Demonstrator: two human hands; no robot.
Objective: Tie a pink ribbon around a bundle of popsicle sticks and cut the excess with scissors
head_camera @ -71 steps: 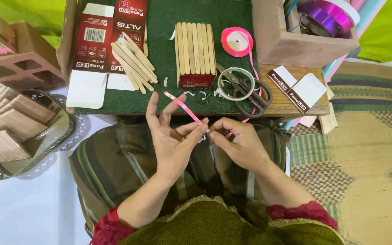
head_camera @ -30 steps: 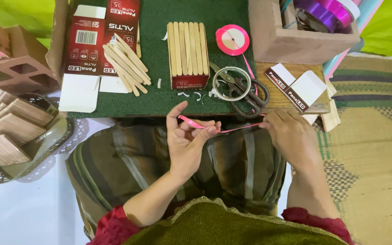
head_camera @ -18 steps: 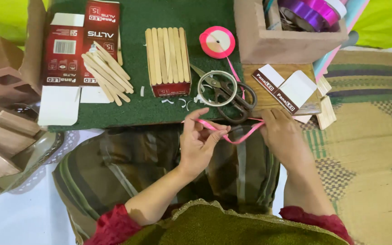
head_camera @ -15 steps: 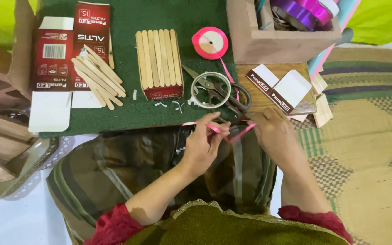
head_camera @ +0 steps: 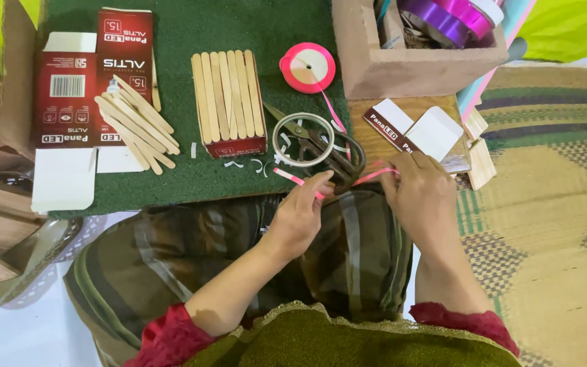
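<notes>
Both forearms are bare from elbow to fingertip. The left hand [head_camera: 300, 217] and right hand [head_camera: 419, 197] wear no rings, bangles or gloves that can be seen. Dark red sleeves [head_camera: 171, 336] end near the elbows, their cloth bunched and slightly crumpled. Over the chest lies an olive-green garment [head_camera: 327, 340] edged with a narrow, pale scalloped trim. The lap is covered by loose cloth [head_camera: 191, 251] in broad stripes of brown, dark green and grey.
</notes>
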